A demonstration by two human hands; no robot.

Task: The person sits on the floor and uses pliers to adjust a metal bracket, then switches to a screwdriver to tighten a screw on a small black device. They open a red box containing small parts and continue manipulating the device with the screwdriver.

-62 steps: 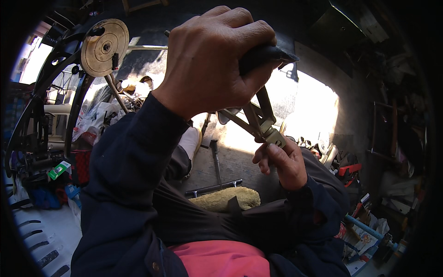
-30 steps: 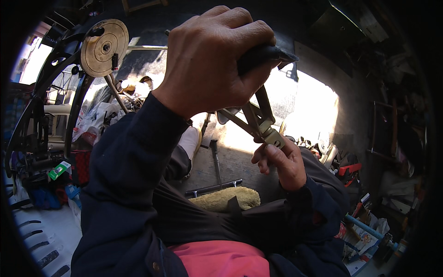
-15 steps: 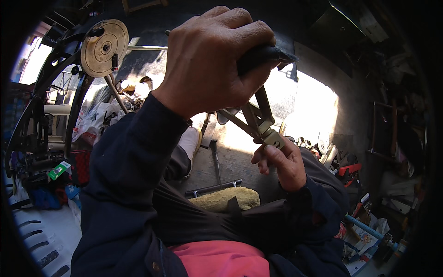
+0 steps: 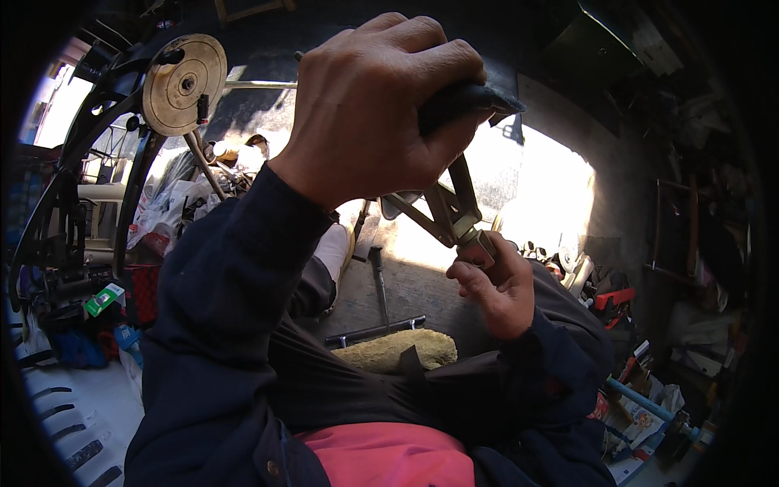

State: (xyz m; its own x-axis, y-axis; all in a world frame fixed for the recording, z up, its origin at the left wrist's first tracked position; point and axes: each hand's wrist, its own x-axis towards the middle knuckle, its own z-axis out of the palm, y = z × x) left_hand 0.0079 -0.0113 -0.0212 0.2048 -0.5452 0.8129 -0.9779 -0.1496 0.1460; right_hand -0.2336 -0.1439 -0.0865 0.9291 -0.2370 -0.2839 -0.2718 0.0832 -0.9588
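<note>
High in front of me, my left hand [image 4: 377,109] is closed around the dark, padded-looking edge [image 4: 466,104] of an object mostly hidden behind it. From below that edge comes a folding linkage of flat metal bars [image 4: 442,207], which narrows to a small brass-coloured bracket [image 4: 476,248]. My right hand [image 4: 505,292] holds this bracket, fingers behind and beside it, thumb bent just below. A hole shows in the bracket's near face. I cannot tell what the whole object is.
A slim metal tool with a dark head [image 4: 380,280] stands beyond a black bar [image 4: 373,331] and a fuzzy yellowish roll [image 4: 398,351] by my lap. Left is a black frame with a round disc [image 4: 185,84]. Plastic bags [image 4: 174,213] and a blue tube [image 4: 645,399] lie at the sides.
The bracket has turned, so a different face with a hole shows. My right hand's fingers have moved up around it and the thumb has dropped. My left hand has barely moved.
</note>
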